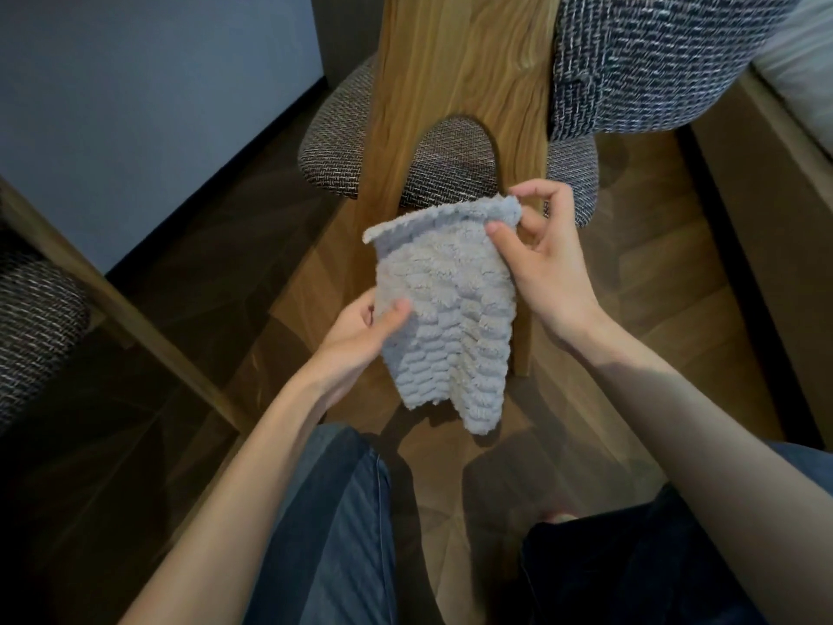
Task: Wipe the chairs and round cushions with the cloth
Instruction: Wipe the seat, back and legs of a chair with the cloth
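Denim-clad legs (pixel 333 525) fill the near edge, and two bare forearms reach forward from them over the wooden floor (pixel 640 281). The left hand (pixel 356 329) holds the left edge of the cloth (pixel 446 318) about halfway down, thumb pressed on the front; its other fingers are hidden behind the fabric, so I cannot tell how they lie. The right hand (pixel 545 268) is higher and to the right, thumb and forefinger pinching the cloth's top right corner, the remaining fingers (pixel 563 205) loosely curled and apart. The cloth is pale grey-blue and fluffy, ribbed in rows, and hangs in the air between the hands, its lower end free above the floor. Just beyond it stands a chair's wooden back (pixel 455 97), with a round tweed seat cushion (pixel 338 142) showing behind it and through its arched cut-out. A darker woven cushion (pixel 662 60) sits far right. At the left edge is another chair seat (pixel 31 327), with a slanted wooden leg (pixel 117 304) beside it.
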`<state>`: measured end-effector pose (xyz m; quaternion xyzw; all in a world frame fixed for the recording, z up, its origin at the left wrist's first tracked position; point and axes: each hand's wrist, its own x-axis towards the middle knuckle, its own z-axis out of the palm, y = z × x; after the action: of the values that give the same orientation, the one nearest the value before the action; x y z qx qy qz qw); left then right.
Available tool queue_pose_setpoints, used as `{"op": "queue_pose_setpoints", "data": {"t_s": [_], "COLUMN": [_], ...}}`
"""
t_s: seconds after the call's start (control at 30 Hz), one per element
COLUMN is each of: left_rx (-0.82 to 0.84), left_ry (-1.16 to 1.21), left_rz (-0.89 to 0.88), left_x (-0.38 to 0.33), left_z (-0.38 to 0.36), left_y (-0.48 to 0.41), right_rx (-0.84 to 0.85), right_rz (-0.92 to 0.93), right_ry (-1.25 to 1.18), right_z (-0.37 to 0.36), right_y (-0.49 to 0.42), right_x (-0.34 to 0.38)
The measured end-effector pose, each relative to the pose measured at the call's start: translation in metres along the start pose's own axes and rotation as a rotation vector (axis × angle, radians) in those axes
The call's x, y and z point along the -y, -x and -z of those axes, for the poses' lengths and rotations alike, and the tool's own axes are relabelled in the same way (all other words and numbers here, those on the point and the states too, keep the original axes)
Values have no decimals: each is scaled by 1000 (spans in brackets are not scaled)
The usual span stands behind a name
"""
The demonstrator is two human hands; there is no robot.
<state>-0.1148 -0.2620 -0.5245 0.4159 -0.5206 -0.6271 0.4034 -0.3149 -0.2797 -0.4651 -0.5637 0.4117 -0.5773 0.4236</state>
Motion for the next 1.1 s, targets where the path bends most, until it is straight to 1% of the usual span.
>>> {"op": "queue_pose_setpoints", "data": {"t_s": [0.1,0.17,0.23,0.27,0.33,0.37,0.43,0.5,0.57,0.63,0.7,0.73,0.8,0.87,0.9,0.97,1.0,1.1], "left_rx": [-9,-57,-102,-136,-210,-236,-258,-251,-253,-277,-248,-209,-146,-156,-188,-290,-352,-475], "left_ry": [-74,-58,-31,1,84,115,138,136,73,-21,-109,-189,-473,-777,-858,-881,-846,-719], "left_rz": [57,44,17,23,63,81,112,141,137,115,85,46,-62,-161,-188,-215,-226,-328], "left_x": [7,7,5,4,1,0,0,0,-2,-2,-1,-1,1,1,0,-8,-16,-48], "left_z": [-1,0,2,3,7,9,11,12,17,23,26,26,23,21,19,18,18,17], "left_y": [5,6,7,6,5,4,4,7,8,7,6,6,3,-1,-3,-8,-12,-28], "right_rx": [-100,-72,85,187,376,440,494,483,443,414,417,421,422,423,412,362,328,165], "right_rz": [-26,-158,-328,-374,-394,-393,-390,-353,-302,-240,-103,-38,21,39,59,135,171,217], "right_ry": [48,86,116,138,201,236,278,325,446,606,822,909,985,1048,1099,1167,1145,925], "right_z": [2,1,1,1,2,3,5,4,3,4,8,10,12,13,14,17,19,16], "right_y": [-3,-2,1,4,10,12,14,14,12,11,9,8,6,5,4,-1,-5,-17], "right_x": [-4,-8,-13,-15,-20,-22,-25,-28,-31,-28,-24,-23,-21,-20,-19,-13,-8,13]}}
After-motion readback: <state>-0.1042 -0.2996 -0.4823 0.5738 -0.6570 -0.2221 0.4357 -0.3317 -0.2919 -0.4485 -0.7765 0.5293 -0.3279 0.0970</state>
